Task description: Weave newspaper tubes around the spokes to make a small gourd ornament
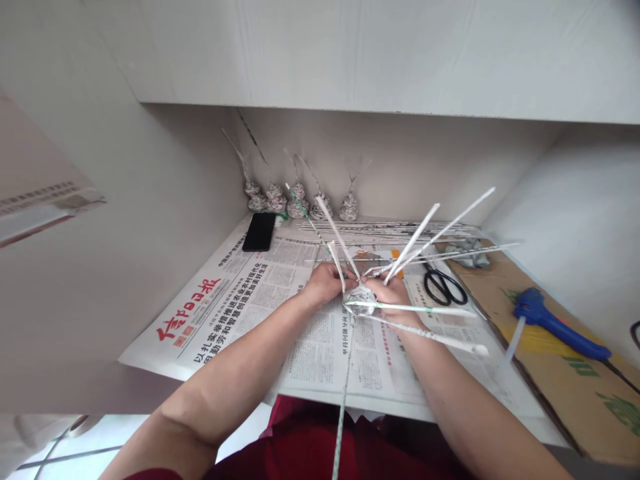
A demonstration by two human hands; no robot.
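Note:
Between my hands is a small piece of weaving (361,301) made of rolled newspaper strips, with several long white paper sticks (420,233) fanning out from it. My left hand (327,283) is closed at its left side, fingertips pinching near the base of the sticks. Around the right side my right hand (393,293) wraps, its fingers partly hidden behind the sticks. One long paper strip (344,393) runs down from the weaving toward my lap.
Newspaper sheets (240,313) cover the table. At the back stand several woven paper gourds (299,200) beside a pile of paper sticks (390,230). A black phone (259,231) lies left; black-handled scissors (445,287) and a blue glue gun (555,323) on cardboard (555,400) lie right.

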